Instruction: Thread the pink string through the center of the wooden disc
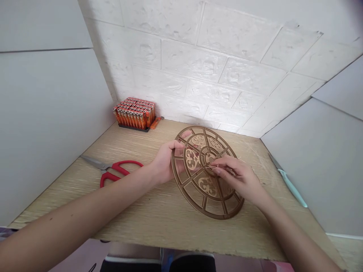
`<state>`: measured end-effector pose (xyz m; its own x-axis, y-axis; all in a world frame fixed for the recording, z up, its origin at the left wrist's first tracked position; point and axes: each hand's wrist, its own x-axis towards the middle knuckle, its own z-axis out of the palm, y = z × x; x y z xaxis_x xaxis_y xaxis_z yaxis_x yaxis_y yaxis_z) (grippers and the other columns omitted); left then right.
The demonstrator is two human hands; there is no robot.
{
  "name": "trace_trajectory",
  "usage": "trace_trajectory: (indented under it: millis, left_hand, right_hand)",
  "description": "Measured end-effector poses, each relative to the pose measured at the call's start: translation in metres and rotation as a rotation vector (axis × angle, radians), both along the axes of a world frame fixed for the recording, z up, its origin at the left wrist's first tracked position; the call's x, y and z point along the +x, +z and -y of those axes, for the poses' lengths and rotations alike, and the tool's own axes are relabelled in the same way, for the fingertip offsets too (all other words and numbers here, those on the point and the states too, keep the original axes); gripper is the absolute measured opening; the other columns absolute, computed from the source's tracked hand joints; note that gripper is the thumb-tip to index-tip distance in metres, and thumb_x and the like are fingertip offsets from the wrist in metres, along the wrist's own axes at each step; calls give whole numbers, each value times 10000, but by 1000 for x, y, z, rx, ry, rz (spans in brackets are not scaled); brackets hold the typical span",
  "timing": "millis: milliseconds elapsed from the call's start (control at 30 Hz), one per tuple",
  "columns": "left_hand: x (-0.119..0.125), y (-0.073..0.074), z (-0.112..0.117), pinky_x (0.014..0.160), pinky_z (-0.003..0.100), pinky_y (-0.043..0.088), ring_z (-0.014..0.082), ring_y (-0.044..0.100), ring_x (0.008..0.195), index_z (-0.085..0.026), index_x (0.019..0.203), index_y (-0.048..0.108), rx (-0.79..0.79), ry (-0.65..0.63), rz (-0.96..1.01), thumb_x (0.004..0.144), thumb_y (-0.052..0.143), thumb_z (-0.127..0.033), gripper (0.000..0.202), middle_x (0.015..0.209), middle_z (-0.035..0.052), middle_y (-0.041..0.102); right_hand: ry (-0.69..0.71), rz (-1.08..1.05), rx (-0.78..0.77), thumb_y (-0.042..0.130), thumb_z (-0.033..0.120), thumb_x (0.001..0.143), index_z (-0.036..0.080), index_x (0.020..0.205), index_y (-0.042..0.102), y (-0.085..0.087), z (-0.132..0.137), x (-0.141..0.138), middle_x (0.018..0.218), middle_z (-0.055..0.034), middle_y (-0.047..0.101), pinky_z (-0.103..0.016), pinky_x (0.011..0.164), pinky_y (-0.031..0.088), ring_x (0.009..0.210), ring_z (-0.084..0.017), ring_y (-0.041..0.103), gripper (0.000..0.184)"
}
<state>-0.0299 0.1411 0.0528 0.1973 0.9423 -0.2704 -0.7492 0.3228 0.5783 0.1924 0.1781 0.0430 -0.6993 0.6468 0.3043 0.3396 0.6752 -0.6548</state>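
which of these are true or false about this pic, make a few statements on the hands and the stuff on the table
1. The left hand holds the left side of a brown fretwork disc. True.
2. The right hand holds the red-handled scissors. False: the scissors lie on the tabletop, left of the left hand.
3. Orange lighters stand packed together near the white brick-pattern wall. True.
4. The right hand rests flat on the tabletop. False: it is above the disc, with its fingers pinched together near the disc's centre.
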Motion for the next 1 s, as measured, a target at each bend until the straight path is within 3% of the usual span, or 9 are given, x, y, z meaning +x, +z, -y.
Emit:
trace_trajectory:
  millis: [167, 467, 1000]
  left_hand:
    - [2, 0, 0, 760, 403, 542, 166, 625, 762, -220, 1308, 417, -38, 21, 16, 676, 400, -94, 645, 1021, 75, 600]
    - [1, -6, 0, 804, 399, 538, 135, 616, 738, -224, 1282, 435, -55, 48, 36, 668, 383, -89, 630, 943, 67, 607]
    - [1, -7, 0, 797, 404, 542, 137, 616, 734, -193, 1235, 472, -47, 47, 40, 667, 395, -92, 582, 935, 68, 609]
  right_hand:
    - [47, 22, 28, 475, 263, 960, 228, 1045, 628, -4, 1, -7, 996, -27, 618, -278, 778, 466, 901, -154, 574, 178]
    - [9, -18, 14, 460, 243, 962, 203, 957, 627, -13, 1, -14, 915, -20, 619, -262, 750, 460, 845, -142, 572, 172]
    - [-30, -17, -10, 432, 274, 970, 196, 915, 601, -14, 4, -16, 870, -25, 607, -269, 724, 456, 800, -145, 563, 195]
